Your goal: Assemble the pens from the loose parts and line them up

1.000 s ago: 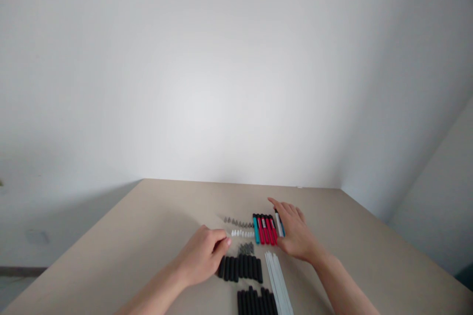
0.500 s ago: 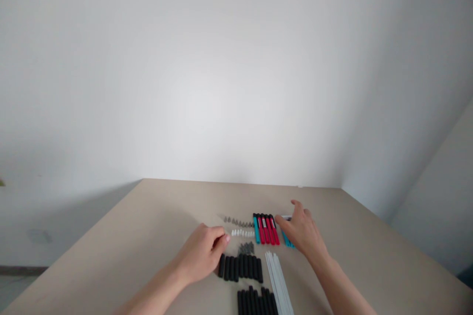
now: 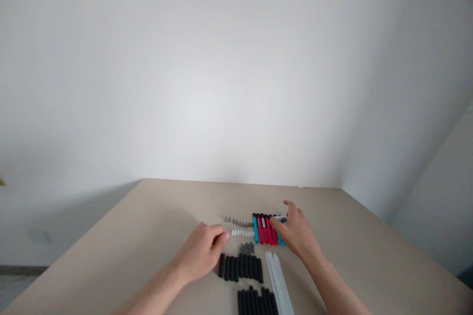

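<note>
Row of pens (image 3: 264,229) on the table (image 3: 369,246): one teal, four red with black caps, one more teal under the right hand (image 3: 295,236), whose loosely spread fingers rest on it. Left hand (image 3: 201,253), fingers curled together, lies left of the pens, touching seven black barrels (image 3: 240,267).

pens (image 3: 264,229): red and teal barrels, black caps, lying flat side by side in a tight row mid-table | rightmost teal pen (image 3: 281,239): partly hidden, under the right hand (image 3: 295,234) | black tubes (image 3: 240,267): flat row, just beside the left hand (image 3: 201,253)
</note>
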The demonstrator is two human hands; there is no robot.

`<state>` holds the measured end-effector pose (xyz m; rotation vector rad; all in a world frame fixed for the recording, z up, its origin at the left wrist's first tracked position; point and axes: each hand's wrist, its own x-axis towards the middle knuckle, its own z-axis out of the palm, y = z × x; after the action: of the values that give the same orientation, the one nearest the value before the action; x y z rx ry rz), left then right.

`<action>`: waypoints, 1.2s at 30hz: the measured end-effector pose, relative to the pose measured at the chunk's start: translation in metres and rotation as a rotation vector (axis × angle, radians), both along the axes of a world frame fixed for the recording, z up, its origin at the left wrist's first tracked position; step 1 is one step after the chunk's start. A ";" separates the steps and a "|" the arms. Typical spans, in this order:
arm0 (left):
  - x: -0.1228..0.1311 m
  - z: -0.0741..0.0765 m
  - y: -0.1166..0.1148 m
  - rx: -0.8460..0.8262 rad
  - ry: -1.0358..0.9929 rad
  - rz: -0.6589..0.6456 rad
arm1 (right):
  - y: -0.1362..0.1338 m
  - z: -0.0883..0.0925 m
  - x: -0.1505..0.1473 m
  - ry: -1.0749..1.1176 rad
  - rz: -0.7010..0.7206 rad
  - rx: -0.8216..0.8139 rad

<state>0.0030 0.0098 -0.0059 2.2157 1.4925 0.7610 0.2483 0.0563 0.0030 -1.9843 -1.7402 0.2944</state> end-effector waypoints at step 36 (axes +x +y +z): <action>-0.007 -0.010 0.013 0.374 -0.162 -0.060 | -0.015 -0.009 -0.030 -0.016 0.436 0.158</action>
<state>-0.0037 0.0224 -0.0156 2.3770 1.2824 1.2527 0.2183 0.0415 -0.0055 -1.4895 -2.1262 0.2737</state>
